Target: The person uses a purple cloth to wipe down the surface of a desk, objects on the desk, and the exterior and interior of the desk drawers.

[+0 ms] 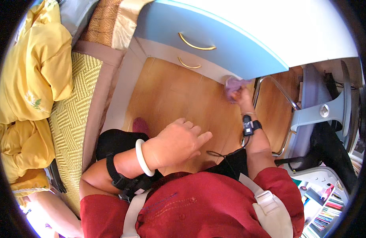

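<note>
A crumpled purple cloth is bunched in my right hand, which is closed around it. The cloth touches the lower edge of the blue cabinet, close to the floor. My right arm is stretched forward, with a black device strapped at the wrist. Nearer to me, my left hand hovers over my lap, back side up. Its fingers are loosely bent and apart, and nothing shows in it. A white bangle circles that wrist.
Gold handles jut from the cabinet's drawers. Right of the cloth stands a chair with metal legs and a grey-blue frame. A bed edge with a woven yellow mat and yellow bedding lies left. Wooden flooring stretches between.
</note>
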A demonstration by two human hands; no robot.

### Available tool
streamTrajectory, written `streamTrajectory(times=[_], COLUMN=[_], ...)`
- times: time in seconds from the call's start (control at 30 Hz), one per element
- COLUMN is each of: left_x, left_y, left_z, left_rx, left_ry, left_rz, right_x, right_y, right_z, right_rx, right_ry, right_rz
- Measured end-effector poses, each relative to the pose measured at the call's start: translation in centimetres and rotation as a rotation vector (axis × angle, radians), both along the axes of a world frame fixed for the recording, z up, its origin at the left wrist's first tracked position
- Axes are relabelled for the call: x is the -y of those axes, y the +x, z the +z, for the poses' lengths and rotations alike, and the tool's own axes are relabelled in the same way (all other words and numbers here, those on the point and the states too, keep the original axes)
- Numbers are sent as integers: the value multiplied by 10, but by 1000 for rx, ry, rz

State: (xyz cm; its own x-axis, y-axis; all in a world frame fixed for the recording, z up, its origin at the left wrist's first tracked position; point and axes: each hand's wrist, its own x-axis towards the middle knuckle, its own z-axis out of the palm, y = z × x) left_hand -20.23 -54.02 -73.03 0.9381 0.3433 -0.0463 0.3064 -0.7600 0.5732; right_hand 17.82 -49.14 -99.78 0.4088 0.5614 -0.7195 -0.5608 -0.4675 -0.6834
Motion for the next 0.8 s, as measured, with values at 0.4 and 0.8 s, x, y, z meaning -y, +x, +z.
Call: streamTrajectory(times=[0.4, 0.8], left_x=[-29, -55], left_y=[-16, -27], left_z=[-8, -30], left_rx=[-75, -151], left_ry=[-20, -47], left_rz=[78, 126], right_x=[-146, -188], right_y=[-279, -296], right_z=[0, -4], right_rx=[431, 793], right_ry=[868, 878], right_rz=[713, 1055])
